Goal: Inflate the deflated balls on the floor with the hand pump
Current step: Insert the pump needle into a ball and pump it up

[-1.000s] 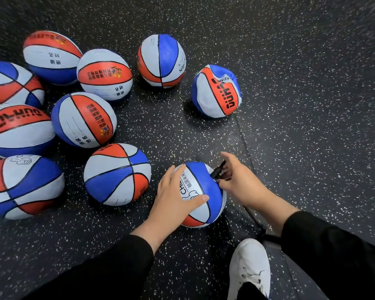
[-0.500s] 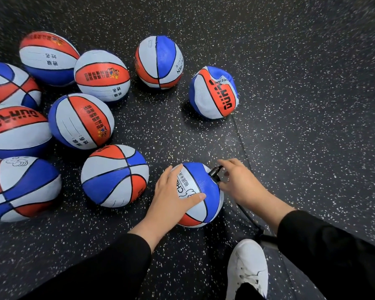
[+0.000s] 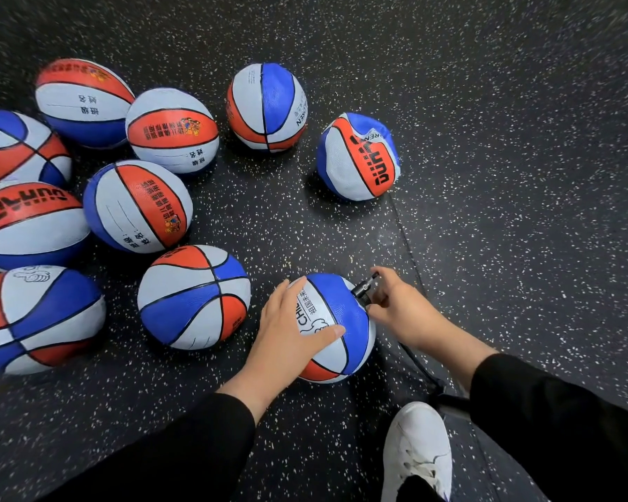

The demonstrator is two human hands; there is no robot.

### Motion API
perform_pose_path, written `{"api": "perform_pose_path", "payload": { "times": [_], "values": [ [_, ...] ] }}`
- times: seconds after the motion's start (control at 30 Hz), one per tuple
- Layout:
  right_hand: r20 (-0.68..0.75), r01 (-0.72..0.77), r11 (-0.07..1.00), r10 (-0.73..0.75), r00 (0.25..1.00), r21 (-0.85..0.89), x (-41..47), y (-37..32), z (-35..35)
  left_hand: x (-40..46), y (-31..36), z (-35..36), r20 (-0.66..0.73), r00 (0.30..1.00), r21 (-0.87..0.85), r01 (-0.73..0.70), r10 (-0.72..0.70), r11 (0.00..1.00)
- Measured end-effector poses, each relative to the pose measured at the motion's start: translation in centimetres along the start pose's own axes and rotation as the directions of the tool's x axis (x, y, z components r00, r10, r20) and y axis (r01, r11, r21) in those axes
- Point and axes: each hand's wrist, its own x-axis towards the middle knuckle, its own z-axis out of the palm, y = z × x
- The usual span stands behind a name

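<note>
A small red, white and blue ball (image 3: 336, 320) lies on the black speckled floor in front of me. My left hand (image 3: 290, 331) rests on its left side, fingers spread and thumb across the white panel. My right hand (image 3: 401, 309) pinches the black pump nozzle (image 3: 362, 292), which sits against the ball's upper right. A black hose (image 3: 417, 364) runs from under that hand back to the pump base by my foot. A crumpled, deflated ball (image 3: 359, 157) sits further away.
Several more red, white and blue balls (image 3: 193, 297) crowd the left side of the floor. My white shoe (image 3: 417, 447) stands at the bottom, beside the pump base (image 3: 454, 411). A floor-mat seam (image 3: 403, 226) runs past the deflated ball.
The view has shifted slightly. My right hand has adjusted its hold on the nozzle at the ball. My left hand stays on the ball.
</note>
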Motion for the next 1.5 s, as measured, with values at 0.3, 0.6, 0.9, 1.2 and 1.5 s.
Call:
{"api": "perform_pose_path", "payload": {
  "times": [0.3,0.6,0.9,1.2,1.5],
  "values": [
    [-0.018,0.049,0.987,-0.053,0.998,-0.151,0.2,0.1,-0.5,-0.1,0.1,0.3,-0.019,1.0,0.013,-0.016,0.016,1.0],
    [-0.094,0.053,0.925,-0.095,0.991,-0.377,-0.5,0.1,-0.5,0.1,0.3,0.2,-0.008,1.0,0.008,-0.005,0.005,1.0],
    [0.005,0.066,0.863,-0.073,0.997,-0.501,-0.5,-0.2,-0.3,0.5,0.3,-0.1,0.017,1.0,0.016,0.013,-0.013,1.0],
    [-0.085,0.033,0.878,-0.084,0.993,-0.478,-6.7,-0.2,-8.7,-0.1,2.8,-0.3,0.061,0.997,0.25,0.022,-0.039,0.968],
    [0.006,0.025,0.79,-0.027,1.0,-0.613,-18.0,6.0,-2.6,-2.9,3.7,0.4,0.113,0.988,0.415,0.053,-0.109,0.908]
  ]
}}
